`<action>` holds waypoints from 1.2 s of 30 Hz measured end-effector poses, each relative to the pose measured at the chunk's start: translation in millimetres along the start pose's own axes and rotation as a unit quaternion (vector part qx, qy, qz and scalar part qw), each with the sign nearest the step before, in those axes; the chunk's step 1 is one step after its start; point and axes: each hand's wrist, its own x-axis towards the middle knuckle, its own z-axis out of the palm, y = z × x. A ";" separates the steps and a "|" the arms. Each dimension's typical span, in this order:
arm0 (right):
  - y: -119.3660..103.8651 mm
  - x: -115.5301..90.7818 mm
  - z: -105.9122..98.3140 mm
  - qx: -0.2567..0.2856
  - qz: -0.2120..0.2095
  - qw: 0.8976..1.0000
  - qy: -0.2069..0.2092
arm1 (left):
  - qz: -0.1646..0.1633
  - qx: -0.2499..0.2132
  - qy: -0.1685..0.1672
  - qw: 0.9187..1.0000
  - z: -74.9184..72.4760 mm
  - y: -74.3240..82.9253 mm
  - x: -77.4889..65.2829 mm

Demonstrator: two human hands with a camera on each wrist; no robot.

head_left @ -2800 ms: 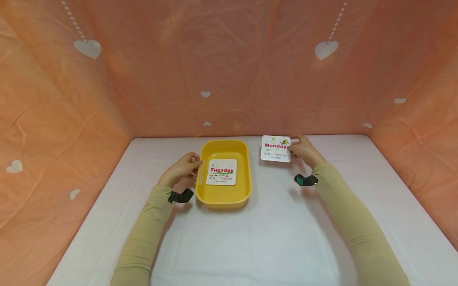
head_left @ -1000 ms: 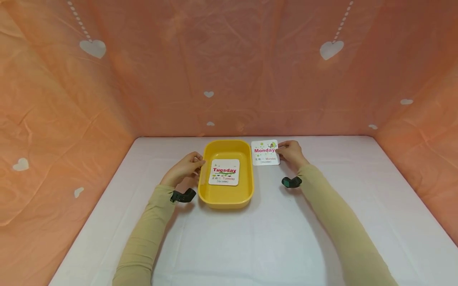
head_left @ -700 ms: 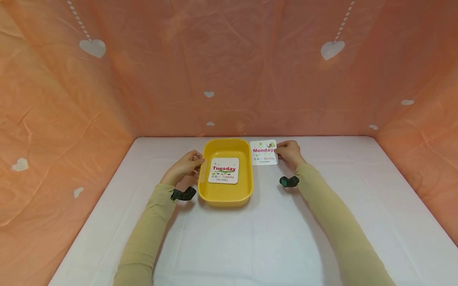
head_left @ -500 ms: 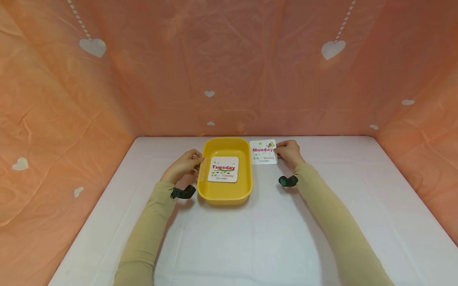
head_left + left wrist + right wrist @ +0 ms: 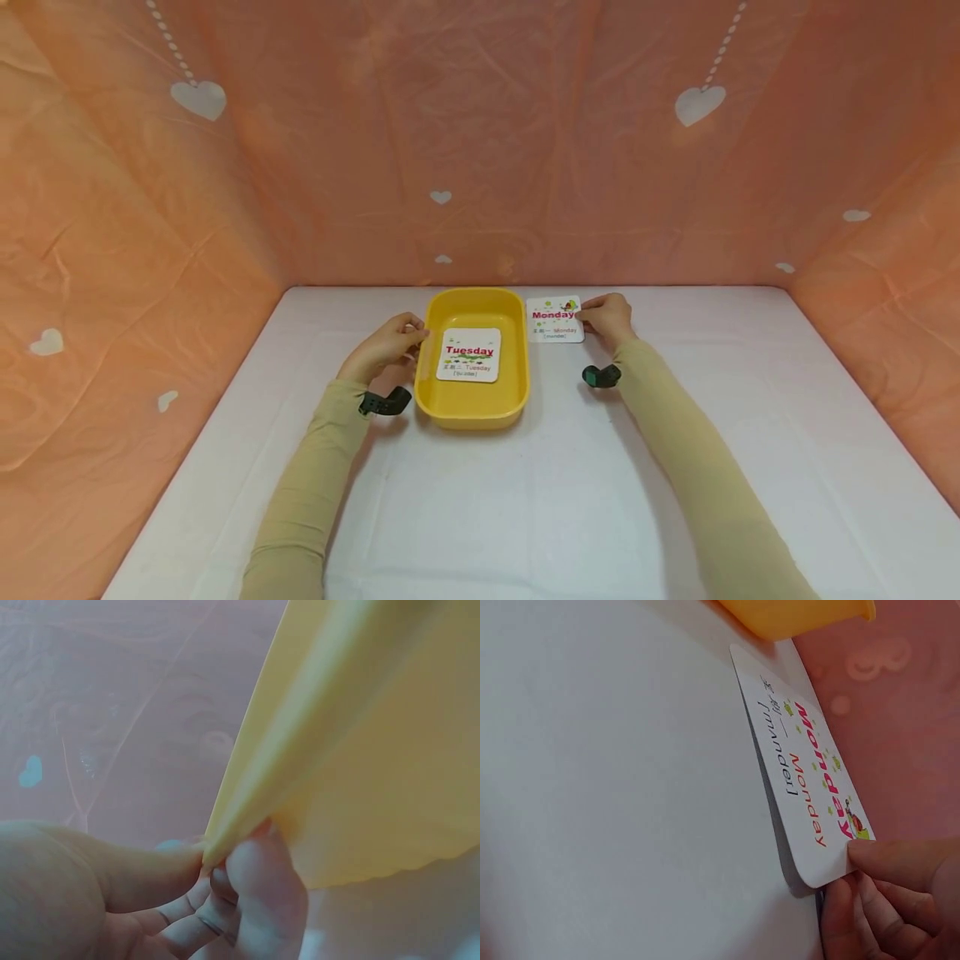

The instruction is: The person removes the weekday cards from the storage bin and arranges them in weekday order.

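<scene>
A yellow plastic tray (image 5: 472,408) stands on the table with a white "Tuesday" flashcard (image 5: 468,367) inside it. My left hand (image 5: 384,346) grips the tray's left rim; in the left wrist view the thumb and a finger pinch the yellow rim (image 5: 247,802). To the right of the tray, my right hand (image 5: 611,318) holds a white "Monday" flashcard (image 5: 555,327) by its right edge. The right wrist view shows the thumb on the printed face of the Monday card (image 5: 780,802) and curled fingers beneath, the card close over the tabletop.
A white cloth covers the table (image 5: 465,508). Orange fabric (image 5: 495,150) with white hearts rises behind and at both sides. Each wrist wears a dark strap (image 5: 386,402). A corner of the tray (image 5: 802,615) shows near the card in the right wrist view.
My right hand has brought the Monday card left and down, from above the table to right beside the tray. The left hand has kept its grip on the rim.
</scene>
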 end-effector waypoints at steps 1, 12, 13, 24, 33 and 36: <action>0.4 0.8 -0.5 -0.005 -0.002 1.000 0.003 | -0.001 -0.001 0.000 1.000 0.1 0.1 0.1; -0.1 3.4 -4.1 -0.002 0.029 1.000 -0.007 | -0.009 0.001 -0.005 1.000 -0.1 -0.7 1.9; -1.4 3.0 -4.3 0.002 0.036 0.999 -0.007 | -0.007 0.002 -0.005 1.000 -0.5 -1.0 2.1; -3.9 5.1 -4.2 0.003 0.058 0.998 0.005 | -0.006 -0.002 -0.001 1.000 0.6 0.4 2.8; 0.2 5.6 -1.9 -0.005 0.039 0.999 0.023 | -0.015 0.003 0.002 1.000 2.4 2.2 3.2; 0.1 5.3 -1.7 -0.006 0.039 0.999 0.024 | -0.016 0.002 0.002 1.000 2.8 2.1 3.1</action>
